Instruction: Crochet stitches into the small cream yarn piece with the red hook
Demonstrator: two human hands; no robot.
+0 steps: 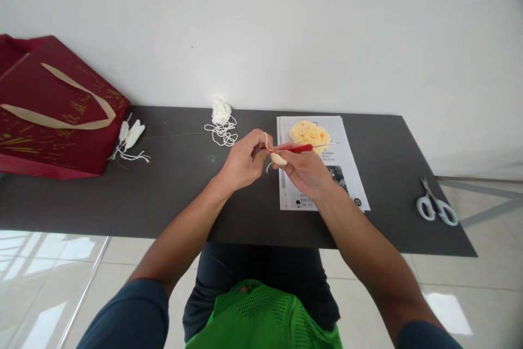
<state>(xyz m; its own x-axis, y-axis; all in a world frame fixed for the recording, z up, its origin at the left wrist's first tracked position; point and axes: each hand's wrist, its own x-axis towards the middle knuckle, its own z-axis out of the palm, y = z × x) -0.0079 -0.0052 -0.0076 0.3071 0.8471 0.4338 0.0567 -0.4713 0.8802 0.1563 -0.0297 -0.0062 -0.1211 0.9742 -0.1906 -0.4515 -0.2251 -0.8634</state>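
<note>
above the bench (163,196), the red crochet hook (301,148) is pinched in the right hand (308,173), its long axis lying crosswise, just beside the cream yarn piece (278,159) clenched by the left hand (243,161).

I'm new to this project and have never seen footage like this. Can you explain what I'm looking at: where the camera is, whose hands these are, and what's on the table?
There is no machine here: a person works with bare hands. The single picture comes from a camera worn on their head, looking forward and down, so the arms enter from below. The left hand has cream yarn looped over a finger; the right hand holds a red-handled crochet hook. Between them sits a small cream piece. On the dark table lie a printed sheet with a ball of yellow yarn on it, a tangle of white yarn, small white pieces beside a red gift bag, and scissors at the right.
</note>
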